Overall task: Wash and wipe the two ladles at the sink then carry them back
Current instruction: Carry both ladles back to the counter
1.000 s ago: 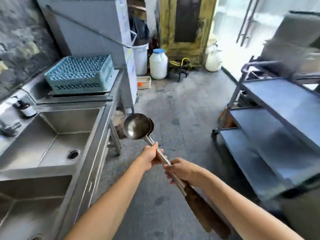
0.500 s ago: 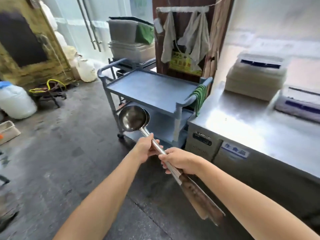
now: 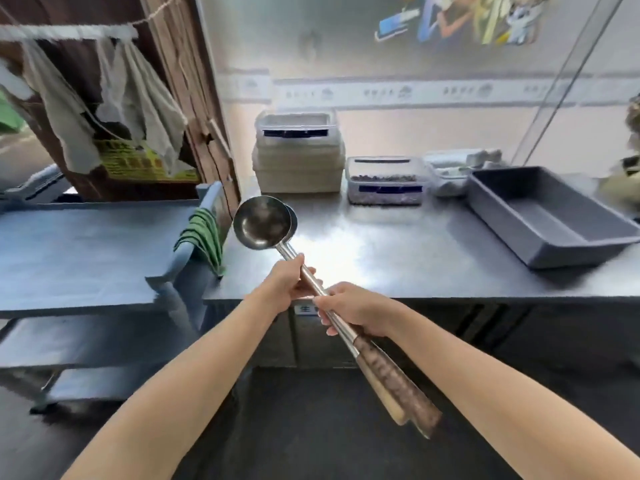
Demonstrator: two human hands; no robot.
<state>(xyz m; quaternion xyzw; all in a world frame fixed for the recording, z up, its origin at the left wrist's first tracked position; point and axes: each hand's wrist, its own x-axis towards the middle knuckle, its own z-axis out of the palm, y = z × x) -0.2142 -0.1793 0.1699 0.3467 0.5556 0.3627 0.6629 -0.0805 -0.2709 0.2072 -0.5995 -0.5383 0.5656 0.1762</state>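
Ladles: two ladles [image 3: 265, 225], held together, one bowl behind the other.
Hands: two, a left hand [image 3: 289, 284] and a right hand [image 3: 356, 308], both wrapped around the ladle handles.
Wooden handles: two [image 3: 398, 386], side by side.
Clear boxes with lids: three, a tall white one [image 3: 298, 152], one with dark bits inside [image 3: 386, 180], and one behind the tray [image 3: 450, 171].
Grey trays: one [image 3: 543, 216].
Green cloths: one [image 3: 204, 237], on the cart rail.
Blue carts: one [image 3: 86, 251].
Hanging pale cloths: at least two [image 3: 104, 105], too blurry to count for sure.

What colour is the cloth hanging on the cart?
Green cloth, seen from the head camera.
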